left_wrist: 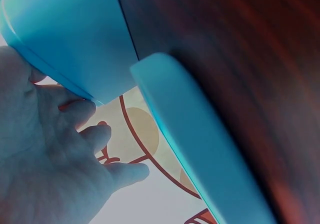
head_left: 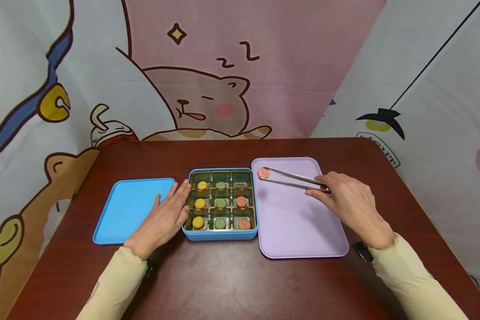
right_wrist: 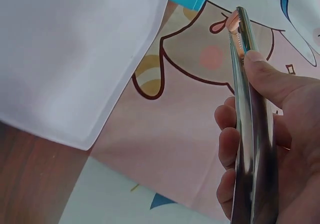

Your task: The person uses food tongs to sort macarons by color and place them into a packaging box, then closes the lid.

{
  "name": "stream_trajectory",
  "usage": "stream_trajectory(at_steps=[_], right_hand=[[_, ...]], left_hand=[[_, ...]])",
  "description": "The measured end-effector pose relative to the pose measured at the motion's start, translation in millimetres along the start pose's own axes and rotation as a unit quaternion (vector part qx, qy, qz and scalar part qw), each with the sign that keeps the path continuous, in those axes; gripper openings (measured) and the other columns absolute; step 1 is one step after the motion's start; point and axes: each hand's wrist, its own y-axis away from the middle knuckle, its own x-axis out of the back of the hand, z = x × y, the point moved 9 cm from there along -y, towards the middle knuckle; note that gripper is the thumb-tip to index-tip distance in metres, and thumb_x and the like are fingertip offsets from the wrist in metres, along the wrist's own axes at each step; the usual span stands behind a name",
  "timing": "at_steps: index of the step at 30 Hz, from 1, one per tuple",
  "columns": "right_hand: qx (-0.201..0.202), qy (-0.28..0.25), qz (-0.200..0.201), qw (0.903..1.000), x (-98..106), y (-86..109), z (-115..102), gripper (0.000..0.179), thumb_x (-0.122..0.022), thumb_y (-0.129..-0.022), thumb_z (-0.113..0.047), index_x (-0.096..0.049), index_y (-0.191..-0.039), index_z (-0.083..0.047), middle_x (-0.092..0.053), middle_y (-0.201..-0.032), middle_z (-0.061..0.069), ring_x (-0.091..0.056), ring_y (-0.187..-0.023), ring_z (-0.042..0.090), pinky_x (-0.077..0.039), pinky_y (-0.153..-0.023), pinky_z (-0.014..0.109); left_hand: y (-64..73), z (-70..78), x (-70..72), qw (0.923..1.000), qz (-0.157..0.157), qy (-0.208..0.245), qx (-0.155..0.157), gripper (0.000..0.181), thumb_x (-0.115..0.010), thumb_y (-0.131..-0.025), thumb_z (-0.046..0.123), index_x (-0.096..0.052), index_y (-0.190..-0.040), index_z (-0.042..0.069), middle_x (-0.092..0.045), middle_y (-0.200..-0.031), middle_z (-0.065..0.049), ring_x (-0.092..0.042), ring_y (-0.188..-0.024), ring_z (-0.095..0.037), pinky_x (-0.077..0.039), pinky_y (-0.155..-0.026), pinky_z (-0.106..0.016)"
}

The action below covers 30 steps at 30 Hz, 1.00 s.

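Observation:
My right hand grips metal tongs over the lavender tray. A small round salmon-pink sweet is pinched between the tong tips, near the tray's back left corner. In the right wrist view, the thumb and curled fingers wrap the tongs. My left hand rests with straight fingers against the left side of the blue box. Its gold insert has square compartments: yellow sweets in the left column, green ones in the middle, salmon-pink ones in the right column's middle and front compartments.
A blue lid lies on the dark wooden table left of the box, partly behind my left hand. The lavender tray sits right against the box's right side. Behind the table hangs a cartoon-printed cloth.

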Motion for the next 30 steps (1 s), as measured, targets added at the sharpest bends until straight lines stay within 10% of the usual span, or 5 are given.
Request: stream_trajectory(at_steps=[30], right_hand=[[0.038,-0.013,-0.076,0.9963,-53,-38.3,-28,0.037,-0.085,-0.086,-0.04,-0.079,-0.101,-0.007,-0.065,-0.076,-0.002,-0.057,-0.063,0.015,-0.045,-0.046,0.034]], left_hand=[[0.8,1.1,2.0,0.9998,0.014,0.001,-0.014,0.061,-0.04,-0.112,0.029,-0.02,-0.166,0.008,-0.015,-0.173,-0.008,-0.015,-0.158,-0.035,-0.013,-0.117,-0.074]])
